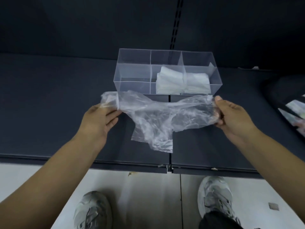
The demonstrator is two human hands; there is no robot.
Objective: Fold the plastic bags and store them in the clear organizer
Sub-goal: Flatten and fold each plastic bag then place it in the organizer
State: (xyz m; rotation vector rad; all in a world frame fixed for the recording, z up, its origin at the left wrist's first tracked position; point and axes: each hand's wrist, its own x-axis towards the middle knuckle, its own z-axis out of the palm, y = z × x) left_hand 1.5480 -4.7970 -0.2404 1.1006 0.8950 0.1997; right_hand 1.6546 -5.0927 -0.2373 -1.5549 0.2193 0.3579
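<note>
**Bag Stretched in Front of the Organizer**

Standing at a dark shelf [49,113], looking down on the clear organizer [132,87] set on it. Holding one crumpled, see-through plastic bag [158,113] spread sideways just in front of the organizer, with the upper edge overlapping the organizer's front wall in the view.

Pinching the bag's left end with the left hand [99,116], in front of and slightly left of the organizer's left corner: thumb on top, fingers beneath, a loose tuft of film sticking out beyond the grip. Gripping the bunched right end with the right hand [231,114], in front of the organizer's right corner: fingers curled round the film, thumb raised toward the organizer.

Letting a rectangular flap hang from the bag's middle, farther in front of the organizer, toward the shelf's near edge; cannot tell whether touching the shelf.

Inside the organizer, between clear partitions: a stack of white folded bags [178,81], in the middle and right sections; cannot tell the exact cell through the clear walls.

Well to the right of the organizer, at the frame edge: a dark object [287,103] with pale reflective patches, not identifiable. Well in front of the organizer, below the shelf edge: two grey shoes [92,210] on a pale floor [148,195].
</note>
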